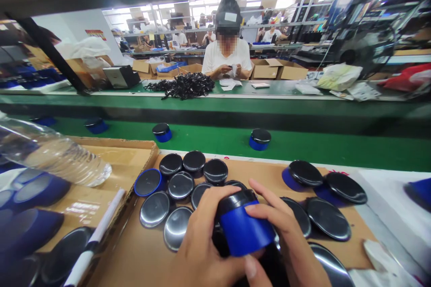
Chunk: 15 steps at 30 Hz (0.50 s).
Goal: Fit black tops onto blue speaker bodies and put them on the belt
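Jar [244, 226] sits clasped between left hand [205, 242] and right hand [286, 237]

A bright factory hall: green conveyor belt [303, 143], metal shelving [387, 4], cardboard boxes [276, 69], a standing fan [368, 47].

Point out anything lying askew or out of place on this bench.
A clear plastic bottle lies on its side across the open cardboard box at the left, among blue jars. Otherwise the loose black lids sit flat on the cardboard, and both hands, left hand and right hand, hold a tilted blue jar.
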### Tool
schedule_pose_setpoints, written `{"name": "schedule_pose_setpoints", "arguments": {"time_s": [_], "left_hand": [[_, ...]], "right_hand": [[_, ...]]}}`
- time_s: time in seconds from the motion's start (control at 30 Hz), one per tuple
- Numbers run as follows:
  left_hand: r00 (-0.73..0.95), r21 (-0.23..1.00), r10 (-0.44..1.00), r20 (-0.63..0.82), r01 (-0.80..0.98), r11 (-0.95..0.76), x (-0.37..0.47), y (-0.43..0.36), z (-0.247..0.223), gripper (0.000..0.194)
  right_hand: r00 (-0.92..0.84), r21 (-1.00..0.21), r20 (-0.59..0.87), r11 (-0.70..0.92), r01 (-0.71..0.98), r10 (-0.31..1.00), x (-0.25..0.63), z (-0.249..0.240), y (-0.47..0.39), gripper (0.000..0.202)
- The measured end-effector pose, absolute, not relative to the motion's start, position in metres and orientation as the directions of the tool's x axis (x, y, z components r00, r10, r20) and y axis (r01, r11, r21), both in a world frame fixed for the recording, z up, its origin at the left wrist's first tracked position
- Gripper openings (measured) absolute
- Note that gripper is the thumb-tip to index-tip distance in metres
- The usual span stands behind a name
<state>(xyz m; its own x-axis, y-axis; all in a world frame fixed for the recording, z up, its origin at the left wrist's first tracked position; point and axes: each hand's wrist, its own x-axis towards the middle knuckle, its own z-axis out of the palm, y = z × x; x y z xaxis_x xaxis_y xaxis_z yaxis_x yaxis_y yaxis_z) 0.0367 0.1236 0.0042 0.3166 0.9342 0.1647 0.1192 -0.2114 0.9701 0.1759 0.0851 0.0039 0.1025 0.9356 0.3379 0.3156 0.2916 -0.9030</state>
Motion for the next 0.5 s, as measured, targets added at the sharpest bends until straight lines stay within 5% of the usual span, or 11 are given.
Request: {"name": "schedule_pose_setpoints", "arguments": {"time_s": [0.13, 0.27, 0.37, 0.43, 0.5], "left_hand": [[0.261, 0.784, 0.839, 0.478, 0.305, -0.541, 0.035, 0.129, -0.001, 0.062], [0.304, 0.672, 0.775, 0.554, 0.385, -0.632, 0.035, 0.128, -0.005, 0.052], [0.221, 0.734, 0.812, 0.54, 0.349, -0.583, 0.039, 0.125, -0.002, 0.048], [0.177, 0.794, 0.844, 0.507, 0.285, -0.537, 0.041, 0.122, 0.001, 0.051], [0.211, 0.832, 0.852, 0.479, 0.201, -0.517, 0.041, 0.121, 0.004, 0.056]], "right_hand": [[0.081, -0.951, 0.26, 0.241, 0.192, 0.962, 0.176, 0.002, 0.093, 0.024], [0.124, -0.965, 0.248, 0.232, 0.125, 0.961, 0.174, -0.001, 0.091, 0.042], [0.157, -0.962, 0.109, 0.143, -0.231, 0.982, 0.175, 0.003, 0.089, 0.039], [0.018, -0.839, -0.079, -0.057, -0.541, 0.997, 0.178, 0.008, 0.092, 0.043], [-0.134, -0.713, -0.202, -0.24, -0.658, 0.97, 0.182, 0.012, 0.094, 0.046]]}}
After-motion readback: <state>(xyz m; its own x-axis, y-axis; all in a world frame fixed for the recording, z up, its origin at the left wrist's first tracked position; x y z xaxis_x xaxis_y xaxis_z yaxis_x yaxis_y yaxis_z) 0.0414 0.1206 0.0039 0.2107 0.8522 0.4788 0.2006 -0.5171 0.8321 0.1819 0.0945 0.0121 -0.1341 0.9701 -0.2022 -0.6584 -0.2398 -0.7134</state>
